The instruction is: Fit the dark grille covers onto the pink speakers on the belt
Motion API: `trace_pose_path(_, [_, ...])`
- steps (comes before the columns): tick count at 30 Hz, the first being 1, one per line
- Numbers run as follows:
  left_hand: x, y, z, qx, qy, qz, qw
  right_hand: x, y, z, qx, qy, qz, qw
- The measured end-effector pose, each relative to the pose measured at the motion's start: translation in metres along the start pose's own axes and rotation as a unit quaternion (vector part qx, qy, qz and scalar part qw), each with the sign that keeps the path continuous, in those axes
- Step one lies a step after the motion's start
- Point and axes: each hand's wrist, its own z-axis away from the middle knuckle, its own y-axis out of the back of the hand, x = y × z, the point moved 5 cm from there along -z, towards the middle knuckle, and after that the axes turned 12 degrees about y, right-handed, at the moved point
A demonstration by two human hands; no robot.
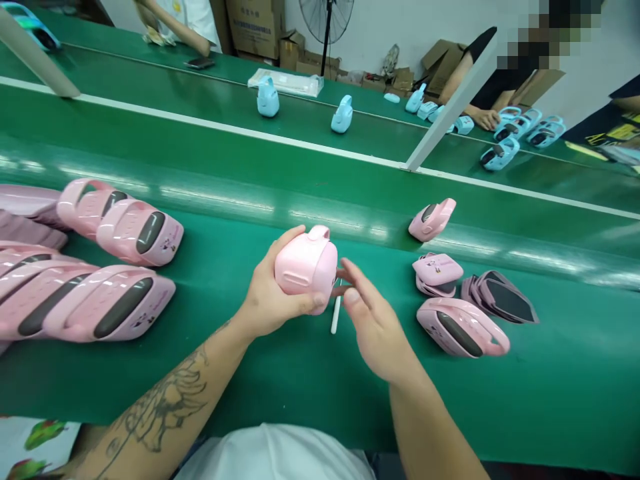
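My left hand (265, 300) is wrapped round a glossy pink plastic housing (304, 267) with a small loop handle on top, held above the green work surface. Its printed or dark front face is turned away from me. Just to the right, my right hand (377, 327) has its fingers stretched out, the tips close to the housing's right face; whether they touch it I cannot tell. A slim white stick (336, 317) lies on the surface between my hands, partly hidden by the fingers.
Several pink handled housings (115, 303) stand in rows at left. To the right are a pink housing (463, 327), pink panels (437, 270) and dark-faced panels (503, 297); another pink housing (433, 220) sits on the belt. Blue housings (268, 99) and co-workers are beyond a white rail (240, 130).
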Motion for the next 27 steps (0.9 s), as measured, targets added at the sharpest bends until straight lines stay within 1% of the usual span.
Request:
trace_pose_path(1, [-0.002,-0.003,0.001,-0.034,0.039,0.058,0.997,-0.006,0.005,0.000,-0.015,0.047,0.054,0.997])
trace_pose_path(2, [-0.005,-0.006,0.002,-0.063,0.073,0.106,0.990,-0.012,0.008,0.001,-0.033,0.102,0.110,0.988])
trace_pose_path(4, [-0.010,-0.013,0.006,-0.100,0.127,0.165,0.973,-0.024,0.009,0.001,-0.071,0.207,0.200,0.955])
trace_pose_path(5, [-0.013,-0.016,0.008,-0.113,0.146,0.178,0.967,-0.028,0.008,0.002,-0.089,0.241,0.227,0.940])
trace_pose_path(6, [-0.015,-0.019,0.011,-0.125,0.162,0.185,0.961,-0.031,0.007,0.001,-0.101,0.261,0.245,0.928])
trace_pose_path(8, [-0.018,-0.024,0.015,-0.145,0.178,0.194,0.954,-0.034,0.006,0.001,-0.113,0.278,0.264,0.917])
trace_pose_path(10, [-0.018,-0.027,0.018,-0.155,0.188,0.195,0.950,-0.036,0.005,0.002,-0.116,0.288,0.270,0.911])
trace_pose_path(15, [-0.019,-0.031,0.020,-0.148,0.206,0.197,0.947,-0.040,0.006,0.007,-0.104,0.291,0.294,0.905])
trace_pose_path(19, [-0.017,-0.033,0.020,-0.152,0.204,0.199,0.946,-0.044,0.006,0.009,-0.108,0.287,0.310,0.900])
trace_pose_path(27, [-0.011,-0.034,0.023,-0.156,0.181,0.174,0.955,-0.054,0.007,0.010,-0.107,0.288,0.337,0.890])
